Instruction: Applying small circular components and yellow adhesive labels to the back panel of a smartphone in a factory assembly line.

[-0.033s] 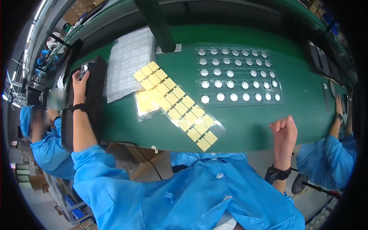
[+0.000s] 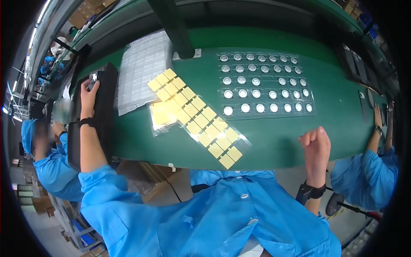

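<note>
My left hand (image 2: 88,96) reaches to the far left, its thumb and fingers closed round a small black block (image 2: 94,76) with a light mark on top. That block is at the far end of a long black tray (image 2: 107,92). My right hand (image 2: 316,147) hovers by the front edge of the green table, fingers curled in; whatever they may hold is hidden. Beyond it lies a clear plastic tray (image 2: 267,81) with rows of round silver-white discs, one pocket in the middle row without a disc. A strip of yellow square pads (image 2: 201,121) stretches diagonally between my hands.
Stacked clear plastic trays (image 2: 143,70) lie behind the yellow pads, beside a green post (image 2: 177,30). More yellow pads (image 2: 162,115) sit in a clear bag. Dark flat pieces (image 2: 355,64) are at the far right. Co-workers in blue sit left (image 2: 53,171) and right (image 2: 364,171).
</note>
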`<control>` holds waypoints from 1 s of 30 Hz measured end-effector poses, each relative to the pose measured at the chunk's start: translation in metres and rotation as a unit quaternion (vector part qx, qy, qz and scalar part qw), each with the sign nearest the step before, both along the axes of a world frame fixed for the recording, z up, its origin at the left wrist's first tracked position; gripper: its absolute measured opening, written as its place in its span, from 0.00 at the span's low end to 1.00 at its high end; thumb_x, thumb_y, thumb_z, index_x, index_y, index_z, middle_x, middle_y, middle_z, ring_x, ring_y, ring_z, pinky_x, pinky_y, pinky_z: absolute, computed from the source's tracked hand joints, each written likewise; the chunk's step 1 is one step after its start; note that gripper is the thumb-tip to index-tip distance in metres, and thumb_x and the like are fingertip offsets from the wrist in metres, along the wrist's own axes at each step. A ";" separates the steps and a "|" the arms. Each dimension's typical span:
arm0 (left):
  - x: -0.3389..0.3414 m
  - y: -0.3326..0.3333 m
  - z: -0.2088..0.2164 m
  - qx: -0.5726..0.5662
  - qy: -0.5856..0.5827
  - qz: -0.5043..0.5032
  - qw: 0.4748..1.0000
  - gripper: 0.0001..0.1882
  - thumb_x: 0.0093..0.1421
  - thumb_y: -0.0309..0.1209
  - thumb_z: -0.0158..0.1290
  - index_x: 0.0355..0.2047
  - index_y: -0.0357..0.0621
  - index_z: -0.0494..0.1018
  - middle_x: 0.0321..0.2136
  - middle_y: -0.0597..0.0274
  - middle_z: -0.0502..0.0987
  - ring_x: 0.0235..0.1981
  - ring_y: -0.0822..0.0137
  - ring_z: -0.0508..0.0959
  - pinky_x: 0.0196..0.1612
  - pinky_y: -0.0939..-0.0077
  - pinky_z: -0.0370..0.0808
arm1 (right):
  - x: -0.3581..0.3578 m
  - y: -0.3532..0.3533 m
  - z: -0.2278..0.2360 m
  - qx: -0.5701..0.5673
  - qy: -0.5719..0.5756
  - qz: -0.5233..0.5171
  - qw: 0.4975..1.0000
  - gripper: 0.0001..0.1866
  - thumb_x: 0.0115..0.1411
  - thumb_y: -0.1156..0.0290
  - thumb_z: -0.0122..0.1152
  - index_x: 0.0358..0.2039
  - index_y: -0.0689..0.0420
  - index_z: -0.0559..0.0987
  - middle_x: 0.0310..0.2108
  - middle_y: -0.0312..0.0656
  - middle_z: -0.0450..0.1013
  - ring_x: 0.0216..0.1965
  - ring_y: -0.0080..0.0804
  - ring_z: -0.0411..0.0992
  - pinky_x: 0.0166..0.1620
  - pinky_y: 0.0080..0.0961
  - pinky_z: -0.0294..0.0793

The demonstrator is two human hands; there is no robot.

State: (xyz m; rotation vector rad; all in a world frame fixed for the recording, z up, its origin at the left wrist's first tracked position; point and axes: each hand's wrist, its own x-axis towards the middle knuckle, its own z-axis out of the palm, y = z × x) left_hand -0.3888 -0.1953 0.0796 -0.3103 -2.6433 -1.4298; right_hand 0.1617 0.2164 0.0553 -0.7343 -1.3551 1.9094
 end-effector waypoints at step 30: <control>0.330 0.153 -0.049 0.174 -0.123 -0.055 0.975 0.16 0.67 0.30 0.48 0.54 0.40 0.66 0.46 0.57 0.73 0.39 0.73 0.74 0.39 0.79 0.71 | -0.164 0.026 0.000 0.522 -0.109 0.349 0.771 0.13 0.60 0.68 0.53 0.42 0.59 0.79 0.38 0.49 0.77 0.41 0.48 0.75 0.45 0.40 0.75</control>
